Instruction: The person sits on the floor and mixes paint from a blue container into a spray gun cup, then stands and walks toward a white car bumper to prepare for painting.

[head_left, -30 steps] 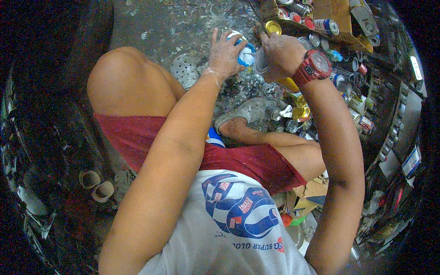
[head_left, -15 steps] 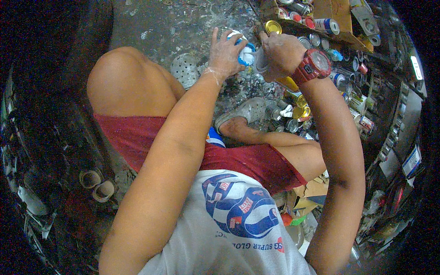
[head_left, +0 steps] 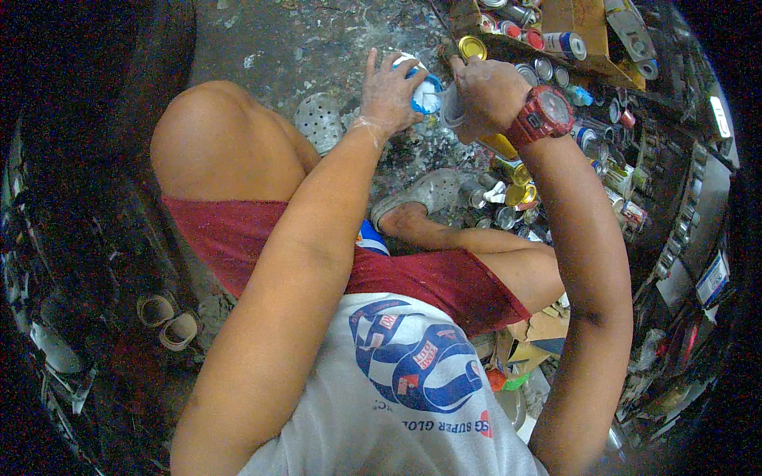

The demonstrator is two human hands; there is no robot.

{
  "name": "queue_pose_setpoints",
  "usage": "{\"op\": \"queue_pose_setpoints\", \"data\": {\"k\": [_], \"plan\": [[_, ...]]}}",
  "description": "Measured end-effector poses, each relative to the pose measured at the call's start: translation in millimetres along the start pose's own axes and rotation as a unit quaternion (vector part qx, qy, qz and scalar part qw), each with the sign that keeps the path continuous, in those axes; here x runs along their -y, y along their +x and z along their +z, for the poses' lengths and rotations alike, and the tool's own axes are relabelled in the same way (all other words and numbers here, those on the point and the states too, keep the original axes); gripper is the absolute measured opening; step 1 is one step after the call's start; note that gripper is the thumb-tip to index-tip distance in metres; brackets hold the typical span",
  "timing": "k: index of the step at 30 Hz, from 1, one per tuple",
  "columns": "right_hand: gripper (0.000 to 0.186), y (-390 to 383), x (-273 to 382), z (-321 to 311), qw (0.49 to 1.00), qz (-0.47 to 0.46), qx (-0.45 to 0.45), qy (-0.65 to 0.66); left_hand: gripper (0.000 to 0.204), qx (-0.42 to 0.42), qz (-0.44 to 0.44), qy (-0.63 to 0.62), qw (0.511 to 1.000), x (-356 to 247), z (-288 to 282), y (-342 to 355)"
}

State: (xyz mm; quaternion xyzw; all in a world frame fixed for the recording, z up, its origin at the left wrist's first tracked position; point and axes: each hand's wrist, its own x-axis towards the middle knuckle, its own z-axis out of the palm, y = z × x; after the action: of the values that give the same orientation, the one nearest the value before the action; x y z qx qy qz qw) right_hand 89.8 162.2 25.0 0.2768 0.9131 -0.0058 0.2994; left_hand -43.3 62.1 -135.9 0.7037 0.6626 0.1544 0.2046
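My left hand is wrapped over a small blue-and-white container; its mouth shows white material inside a blue rim. Close on the right, my right hand is closed around a translucent plastic cup, held beside the container's mouth. The cup's far side and what is in it are hidden by my fingers. Above that hand a thin dark rod runs upward; I cannot tell whether I hold it. A red watch is on my right wrist, and whitish smears mark my left hand and wrist.
Several cans crowd the floor at the right, among them a yellow-lidded can just beyond my right hand. A cardboard box of cans stands at the far right. My grey clogs rest on the paint-stained floor.
The white opening of the container has turned slightly, and the cup beside it has shifted a little. Otherwise both hands keep nearly the same place.
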Motion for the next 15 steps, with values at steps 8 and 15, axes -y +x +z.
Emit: {"op": "queue_pose_setpoints", "data": {"k": [8, 15], "plan": [[0.091, -0.7, 0.5, -6.2, 1.0, 0.0, 0.02, -0.003, 0.082, 0.006, 0.002, 0.006, 1.0, -0.7, -1.8, 0.0], [0.086, -0.1, -2.0, 0.6, 1.0, -0.023, -0.012, -0.007, 0.083, 0.008, 0.0, 0.001, 1.0, -1.0, -1.3, 0.3]]}}
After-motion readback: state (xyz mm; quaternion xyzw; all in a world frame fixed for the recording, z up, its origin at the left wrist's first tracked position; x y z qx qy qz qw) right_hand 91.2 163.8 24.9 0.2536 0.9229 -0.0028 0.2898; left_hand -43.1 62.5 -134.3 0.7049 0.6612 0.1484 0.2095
